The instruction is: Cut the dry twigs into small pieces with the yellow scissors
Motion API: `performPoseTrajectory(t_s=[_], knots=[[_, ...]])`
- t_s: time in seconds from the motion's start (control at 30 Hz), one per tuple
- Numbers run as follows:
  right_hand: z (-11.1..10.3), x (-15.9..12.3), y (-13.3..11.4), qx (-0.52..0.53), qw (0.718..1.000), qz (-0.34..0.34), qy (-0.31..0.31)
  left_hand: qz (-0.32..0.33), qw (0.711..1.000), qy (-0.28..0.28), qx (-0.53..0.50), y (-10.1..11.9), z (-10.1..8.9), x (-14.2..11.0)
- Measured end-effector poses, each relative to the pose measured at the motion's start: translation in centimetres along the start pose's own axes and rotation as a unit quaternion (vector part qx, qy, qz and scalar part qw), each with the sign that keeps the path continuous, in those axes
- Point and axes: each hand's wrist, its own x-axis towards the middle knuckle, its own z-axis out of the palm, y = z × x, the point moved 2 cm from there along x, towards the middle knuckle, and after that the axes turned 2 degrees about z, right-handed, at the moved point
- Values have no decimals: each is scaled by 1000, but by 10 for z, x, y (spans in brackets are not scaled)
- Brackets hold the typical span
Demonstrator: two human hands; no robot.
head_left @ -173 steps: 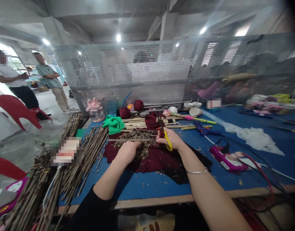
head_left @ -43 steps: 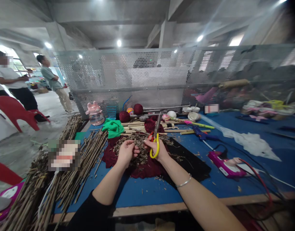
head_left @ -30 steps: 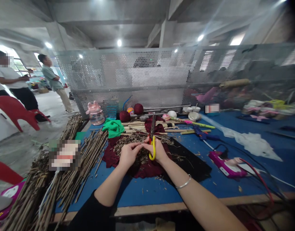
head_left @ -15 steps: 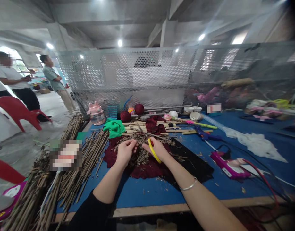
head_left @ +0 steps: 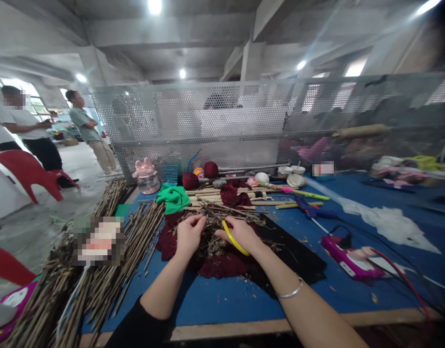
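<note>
My right hand (head_left: 241, 232) is closed round scissors with a yellow handle (head_left: 234, 239); in this frame their blades are hard to make out. Opposite it, my left hand (head_left: 189, 234) has thumb and fingers pinched together, and whatever is between them is too small to tell. Both hands are over a heap of dry, broken twigs (head_left: 214, 245). The heap lies on a dark red cloth (head_left: 218, 268), with a black sheet (head_left: 298, 246) to its right.
Bundles of dry stalks (head_left: 130, 256) cover the table's left side. Behind the heap are a green cloth (head_left: 172, 198), dark red yarn balls (head_left: 210, 169) and sticks. A blue glue gun (head_left: 311, 209), a purple power strip (head_left: 349, 258) and cables lie right. A perforated metal screen (head_left: 153, 116) stands behind.
The view has tilted up slightly, so the table sits lower in it. My hands stay over the heap; the scissor blades, visible before between them, are now harder to see.
</note>
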Motion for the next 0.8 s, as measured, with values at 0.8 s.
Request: performPoseTrajectory(t_s=[0.8], knots=[[-14,2,12,-74,994,18,-75,116,972,0,205,2,-11,4]])
